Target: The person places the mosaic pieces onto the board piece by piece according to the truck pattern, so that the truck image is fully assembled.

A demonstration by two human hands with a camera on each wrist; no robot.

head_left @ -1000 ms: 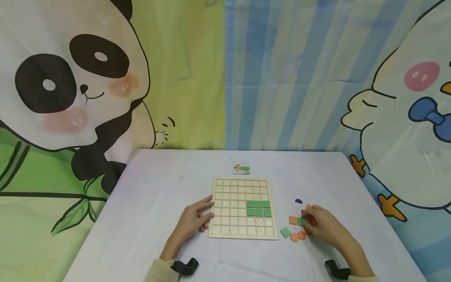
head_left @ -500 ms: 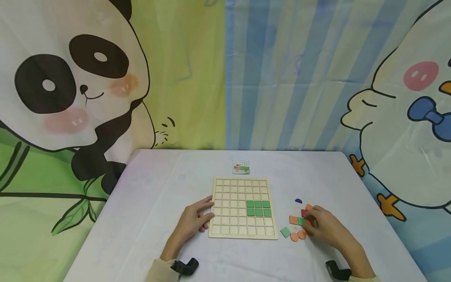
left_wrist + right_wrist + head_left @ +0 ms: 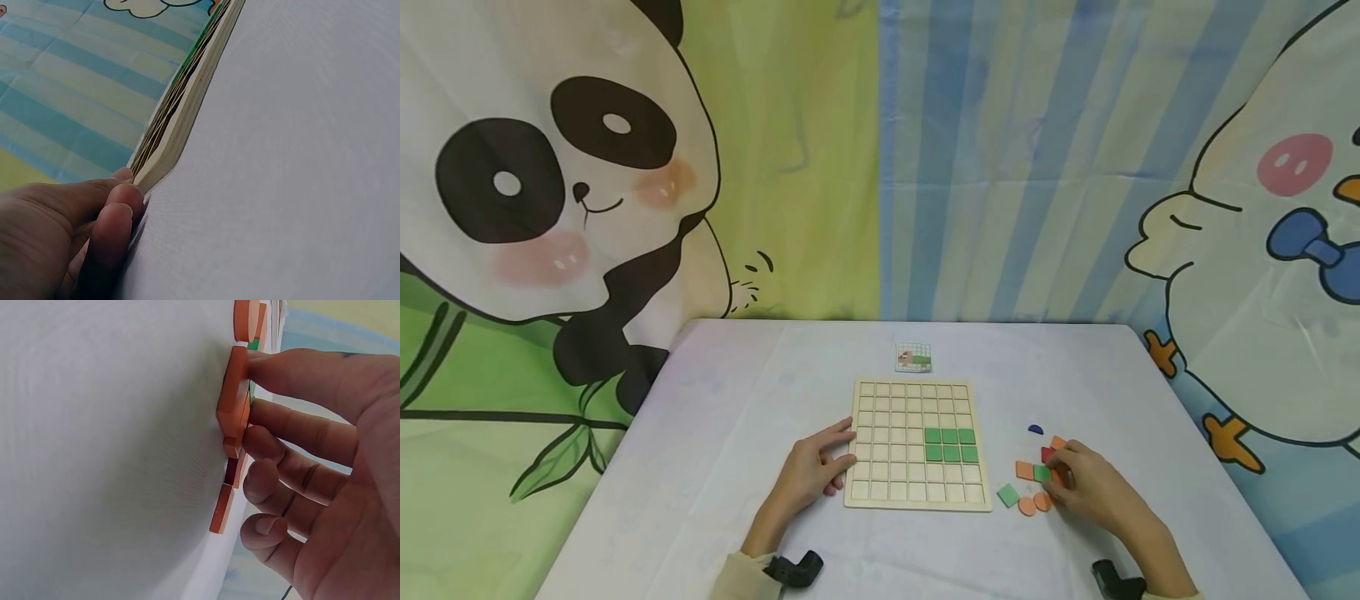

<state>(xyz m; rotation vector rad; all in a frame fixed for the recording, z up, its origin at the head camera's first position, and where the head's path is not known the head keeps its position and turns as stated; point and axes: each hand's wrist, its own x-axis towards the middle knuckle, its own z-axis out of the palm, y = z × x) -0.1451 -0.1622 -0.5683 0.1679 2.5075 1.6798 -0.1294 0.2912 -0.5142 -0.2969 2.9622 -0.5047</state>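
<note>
My left hand (image 3: pixel 807 467) lies at the left edge of a pale wooden grid board (image 3: pixel 887 487), its thumb and index fingertips at the rim. Close up, the left wrist view shows the fingertips right at a board corner (image 3: pixel 153 175). Two rows of green square tiles (image 3: pixel 950 444) sit in cells at the board's right side. My right hand (image 3: pixel 1093 487) is over a loose group of tiles, with fingers bent and spread. In the right wrist view its thumb and index tips touch an orange tile (image 3: pixel 232 390). A green tile (image 3: pixel 1042 472) shows beside the fingertips.
Around the right hand lie an orange square (image 3: pixel 1025 470), a red piece (image 3: pixel 1047 454), orange discs (image 3: pixel 1027 506) and a turned light green square (image 3: pixel 1008 496). A dark blue half-disc (image 3: pixel 1036 429) is farther back. A small picture card (image 3: pixel 913 357) lies beyond the board.
The right fingertips have shifted slightly, and more of the red and green tiles beside them shows. The left hand and board have stayed in place.
</note>
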